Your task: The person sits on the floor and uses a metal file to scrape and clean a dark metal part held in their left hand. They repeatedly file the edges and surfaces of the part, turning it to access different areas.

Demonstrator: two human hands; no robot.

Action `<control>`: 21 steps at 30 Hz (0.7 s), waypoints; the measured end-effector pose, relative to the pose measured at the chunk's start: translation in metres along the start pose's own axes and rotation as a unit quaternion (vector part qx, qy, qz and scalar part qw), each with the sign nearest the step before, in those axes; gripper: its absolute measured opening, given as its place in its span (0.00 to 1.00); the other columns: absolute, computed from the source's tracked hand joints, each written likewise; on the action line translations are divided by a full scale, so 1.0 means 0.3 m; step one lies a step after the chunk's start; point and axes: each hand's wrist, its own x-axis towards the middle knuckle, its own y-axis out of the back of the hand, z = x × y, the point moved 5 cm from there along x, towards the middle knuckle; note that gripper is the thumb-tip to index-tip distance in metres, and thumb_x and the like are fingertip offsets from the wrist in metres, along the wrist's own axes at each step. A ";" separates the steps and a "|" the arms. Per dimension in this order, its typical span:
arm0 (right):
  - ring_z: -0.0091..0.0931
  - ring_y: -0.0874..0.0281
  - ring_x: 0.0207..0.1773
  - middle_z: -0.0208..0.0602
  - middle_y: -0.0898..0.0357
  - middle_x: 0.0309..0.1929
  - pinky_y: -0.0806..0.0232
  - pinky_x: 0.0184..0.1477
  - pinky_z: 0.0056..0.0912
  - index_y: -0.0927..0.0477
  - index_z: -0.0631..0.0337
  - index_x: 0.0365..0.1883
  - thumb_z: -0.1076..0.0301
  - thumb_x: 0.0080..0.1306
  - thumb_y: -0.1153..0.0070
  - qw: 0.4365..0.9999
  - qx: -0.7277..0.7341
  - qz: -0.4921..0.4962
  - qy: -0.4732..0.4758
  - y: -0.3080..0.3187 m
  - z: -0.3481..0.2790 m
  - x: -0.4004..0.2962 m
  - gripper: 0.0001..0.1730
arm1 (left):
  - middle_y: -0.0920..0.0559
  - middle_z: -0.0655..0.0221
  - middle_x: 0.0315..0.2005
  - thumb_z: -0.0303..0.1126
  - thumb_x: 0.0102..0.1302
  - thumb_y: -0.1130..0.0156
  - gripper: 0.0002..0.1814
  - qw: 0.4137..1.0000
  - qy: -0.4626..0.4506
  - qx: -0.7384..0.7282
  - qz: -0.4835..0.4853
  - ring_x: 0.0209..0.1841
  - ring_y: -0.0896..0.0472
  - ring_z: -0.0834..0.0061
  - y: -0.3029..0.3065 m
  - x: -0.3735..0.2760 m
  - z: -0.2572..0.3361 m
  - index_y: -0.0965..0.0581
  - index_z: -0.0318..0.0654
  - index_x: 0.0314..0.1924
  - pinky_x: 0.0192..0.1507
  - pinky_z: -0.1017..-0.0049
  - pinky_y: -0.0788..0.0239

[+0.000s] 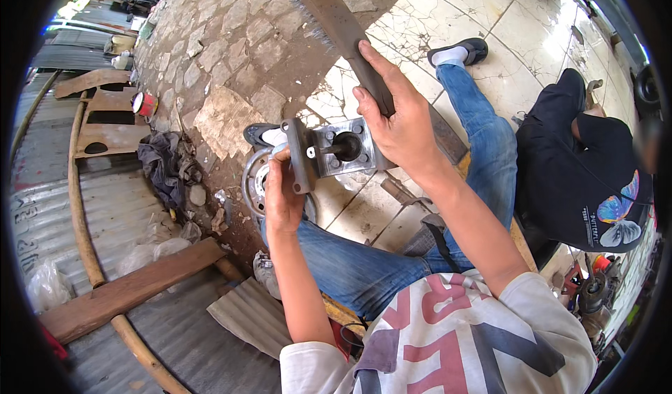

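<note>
My right hand (pixel 396 113) is closed around the handle of a wooden wire brush (pixel 341 26), whose bristles face left, away from the metal part. Below and left of it, my left hand (pixel 283 194) grips the flanged end of a metal mechanical part (pixel 302 158). The part has a square bolted plate (pixel 346 147) with a shaft sticking out of its round centre. Its right end lies behind my right hand. Beneath my left hand, a round metal wheel rim or disc (pixel 254 181) rests on the ground, partly hidden.
A person in a black shirt (pixel 583 184) crouches close on the right. Corrugated metal sheets (pixel 105 205) and a wooden plank (pixel 131 289) stand at left. A red can (pixel 144 104) and dark cloth (pixel 165 168) lie beyond. Metal parts (pixel 593 289) lie at lower right.
</note>
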 end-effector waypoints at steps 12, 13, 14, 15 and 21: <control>0.20 0.21 0.38 0.36 0.19 0.47 0.26 0.42 0.26 0.30 0.49 0.70 0.72 0.71 0.43 0.993 0.079 -0.092 -0.013 0.014 0.073 0.108 0.29 | 0.26 0.54 0.61 0.60 0.77 0.64 0.37 0.973 -0.225 -0.048 -0.006 0.65 0.30 0.58 -0.119 0.134 -0.052 0.32 0.34 0.67 0.68 0.60 0.42; 0.19 0.21 0.37 0.35 0.18 0.47 0.26 0.41 0.26 0.30 0.49 0.70 0.72 0.71 0.43 0.991 0.078 -0.104 -0.019 0.006 0.075 0.120 0.29 | 0.25 0.55 0.55 0.60 0.77 0.62 0.34 0.973 -0.224 -0.056 -0.012 0.59 0.28 0.59 -0.122 0.172 -0.044 0.29 0.34 0.60 0.64 0.61 0.40; 0.19 0.21 0.37 0.35 0.18 0.48 0.26 0.41 0.26 0.30 0.49 0.70 0.72 0.71 0.43 0.990 0.077 -0.115 -0.024 -0.002 0.076 0.131 0.29 | 0.24 0.56 0.48 0.60 0.77 0.61 0.33 0.973 -0.223 -0.063 -0.017 0.53 0.27 0.60 -0.117 0.210 -0.037 0.27 0.34 0.53 0.60 0.61 0.37; 0.19 0.21 0.37 0.35 0.18 0.48 0.26 0.41 0.26 0.30 0.49 0.70 0.73 0.71 0.44 0.989 0.075 -0.125 -0.030 -0.007 0.079 0.137 0.29 | 0.23 0.57 0.42 0.60 0.76 0.60 0.32 0.973 -0.220 -0.072 -0.025 0.47 0.26 0.61 -0.118 0.243 -0.030 0.24 0.34 0.46 0.55 0.61 0.35; 0.19 0.20 0.36 0.36 0.18 0.52 0.25 0.40 0.26 0.30 0.48 0.70 0.72 0.71 0.42 0.988 0.102 -0.118 -0.005 -0.029 0.088 0.149 0.29 | 0.20 0.55 0.18 0.52 0.74 0.54 0.31 0.979 -0.110 -0.010 -0.170 0.25 0.18 0.59 -0.179 0.296 0.000 0.21 0.30 0.26 0.44 0.62 0.25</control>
